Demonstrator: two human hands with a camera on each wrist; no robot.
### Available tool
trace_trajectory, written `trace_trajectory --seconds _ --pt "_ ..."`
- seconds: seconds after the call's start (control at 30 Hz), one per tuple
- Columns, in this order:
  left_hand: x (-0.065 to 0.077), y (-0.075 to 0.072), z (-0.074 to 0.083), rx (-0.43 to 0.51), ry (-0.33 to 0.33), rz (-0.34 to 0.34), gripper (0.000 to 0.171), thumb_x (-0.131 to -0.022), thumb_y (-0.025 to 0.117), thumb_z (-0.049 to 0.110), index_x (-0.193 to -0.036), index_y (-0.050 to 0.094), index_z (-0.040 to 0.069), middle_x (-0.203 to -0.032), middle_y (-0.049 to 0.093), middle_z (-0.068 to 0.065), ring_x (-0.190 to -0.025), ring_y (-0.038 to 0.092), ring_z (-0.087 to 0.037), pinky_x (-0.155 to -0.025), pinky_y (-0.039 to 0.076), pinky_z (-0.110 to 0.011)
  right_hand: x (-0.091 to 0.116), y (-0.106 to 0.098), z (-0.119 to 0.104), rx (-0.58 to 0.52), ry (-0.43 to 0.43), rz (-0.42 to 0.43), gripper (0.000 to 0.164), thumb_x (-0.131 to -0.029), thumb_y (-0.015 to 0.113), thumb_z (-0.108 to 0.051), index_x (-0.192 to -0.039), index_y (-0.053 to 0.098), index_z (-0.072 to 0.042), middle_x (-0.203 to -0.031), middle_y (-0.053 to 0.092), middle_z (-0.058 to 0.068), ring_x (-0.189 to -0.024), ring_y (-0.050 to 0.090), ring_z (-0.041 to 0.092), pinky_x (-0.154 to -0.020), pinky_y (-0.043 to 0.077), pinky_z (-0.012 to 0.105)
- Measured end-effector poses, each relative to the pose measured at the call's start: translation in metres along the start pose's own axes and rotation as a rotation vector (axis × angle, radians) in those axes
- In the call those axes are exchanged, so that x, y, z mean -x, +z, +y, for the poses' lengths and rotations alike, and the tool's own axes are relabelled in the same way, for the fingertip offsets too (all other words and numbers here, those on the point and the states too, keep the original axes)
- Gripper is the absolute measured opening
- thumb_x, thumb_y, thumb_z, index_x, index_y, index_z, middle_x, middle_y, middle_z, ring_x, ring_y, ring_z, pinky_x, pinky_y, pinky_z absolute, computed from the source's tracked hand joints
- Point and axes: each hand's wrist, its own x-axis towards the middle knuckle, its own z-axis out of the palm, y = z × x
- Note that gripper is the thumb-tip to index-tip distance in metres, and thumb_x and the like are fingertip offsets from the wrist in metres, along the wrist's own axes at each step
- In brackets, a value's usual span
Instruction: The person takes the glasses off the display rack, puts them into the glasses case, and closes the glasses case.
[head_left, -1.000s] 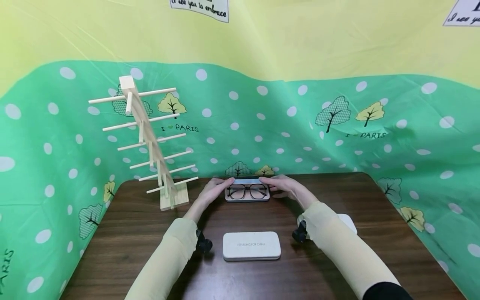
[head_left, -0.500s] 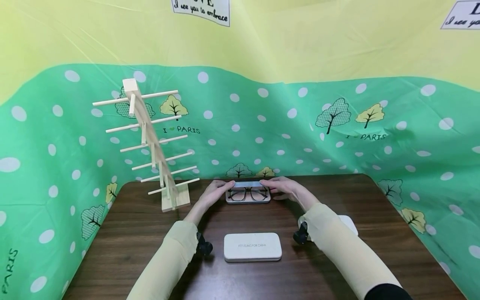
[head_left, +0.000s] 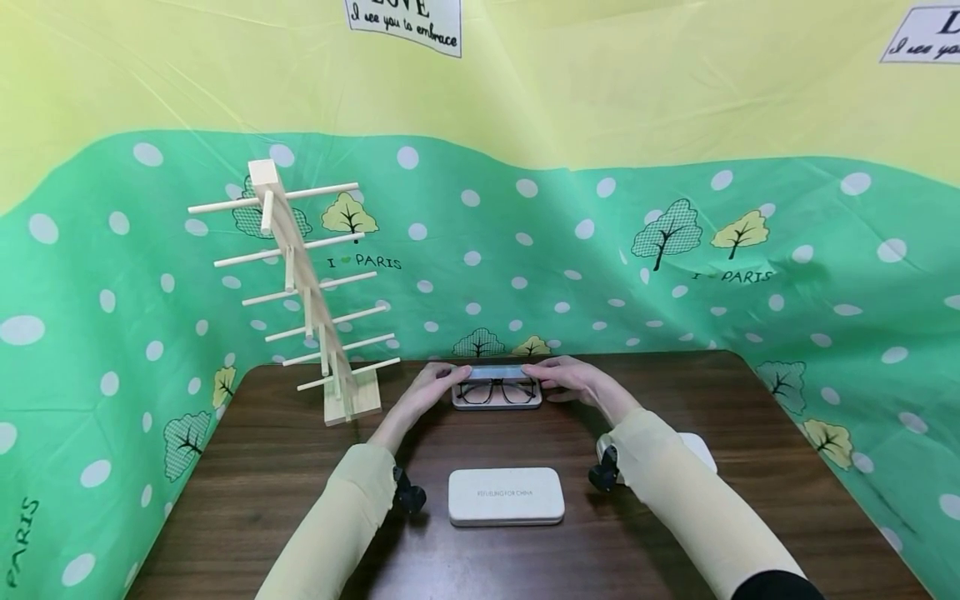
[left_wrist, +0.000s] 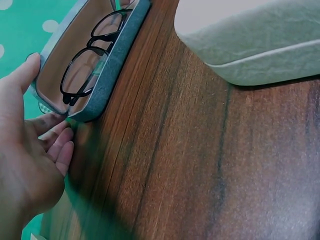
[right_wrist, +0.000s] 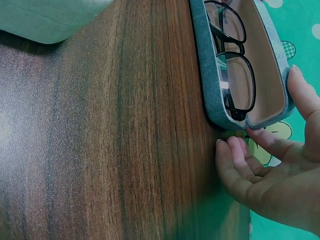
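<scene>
A grey-blue glasses case (head_left: 495,406) lies at the far edge of the table, its lid (head_left: 497,372) raised at an angle. Black-framed glasses (left_wrist: 100,38) rest inside on the tan lining, partly hidden by the lid in the head view. My left hand (head_left: 433,386) holds the case's left end, thumb on the lid's edge and forefinger by the hinge corner. At the opposite end, my right hand (head_left: 576,383) holds it likewise, its thumb against the lid (right_wrist: 272,45). The other fingers of both hands curl loosely beside the case.
Nearer stands a closed white case (head_left: 506,497) with printed lettering. Another white case (head_left: 697,451) is partly hidden by my right forearm. A wooden peg rack (head_left: 306,279) stands at the left rear. A patterned cloth (head_left: 570,225) hangs behind the table (head_left: 300,500).
The glasses case's lid has tipped a little forward over the glasses, both hands moving with it. The whole head view has shifted slightly downward in frame. The white cases and rack stay put.
</scene>
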Motion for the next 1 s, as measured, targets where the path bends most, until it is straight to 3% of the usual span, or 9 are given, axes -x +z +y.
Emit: trace_trajectory --seconds 0.17,0.47,0.6,0.7,1.0 --pt "0.0004 -0.0018 -0.0016 0.003 0.04 -0.026 0.054 -0.101 0.062 0.046 -0.09 0.062 -0.006 -0.086 0.053 -0.006 -0.081 0.052 -0.032 -0.074 0.04 -0.031 0.0 -0.0001 0.0011 0.008 -0.011 -0.009 0.075 -0.097 0.067 -0.048 -0.151 0.045 0.0 -0.16 0.04 0.022 -0.149 0.038 0.042 -0.116 0.045 0.052" --pt "0.0002 -0.0042 -0.0032 -0.022 0.034 -0.05 0.049 -0.1 0.062 0.049 -0.086 0.06 0.002 -0.086 0.053 -0.008 -0.078 0.05 -0.025 -0.075 0.04 -0.033 -0.0011 0.001 0.0027 0.019 -0.032 -0.015 0.074 -0.098 0.066 -0.046 -0.15 0.045 0.002 -0.158 0.04 0.025 -0.147 0.039 0.044 -0.117 0.042 0.055" --pt "0.0003 -0.0032 -0.004 -0.033 -0.006 -0.044 0.049 -0.099 0.063 0.051 -0.116 0.071 0.006 -0.122 0.063 -0.007 -0.109 0.059 -0.025 -0.095 0.048 -0.04 -0.002 0.0025 0.0037 0.018 -0.044 0.001 0.07 -0.098 0.066 -0.043 -0.148 0.047 0.003 -0.154 0.044 0.024 -0.144 0.042 0.043 -0.117 0.042 0.055" --pt "0.0008 -0.0025 -0.0047 -0.029 -0.039 -0.033 0.061 -0.098 0.065 0.052 -0.141 0.062 0.008 -0.153 0.051 -0.012 -0.138 0.05 -0.03 -0.113 0.043 -0.049 -0.0017 0.003 0.0043 0.03 -0.054 0.003 0.069 -0.099 0.066 -0.043 -0.148 0.047 0.003 -0.153 0.045 0.024 -0.143 0.043 0.042 -0.117 0.043 0.055" --pt "0.0036 -0.0033 -0.0049 -0.032 -0.071 -0.03 0.081 -0.096 0.064 0.058 -0.152 0.048 0.003 -0.162 0.039 -0.017 -0.153 0.034 -0.036 -0.122 0.034 -0.053 -0.0009 0.0029 0.0062 0.051 -0.074 -0.006 0.073 -0.1 0.064 -0.041 -0.151 0.04 0.006 -0.154 0.042 0.027 -0.144 0.043 0.044 -0.117 0.042 0.057"
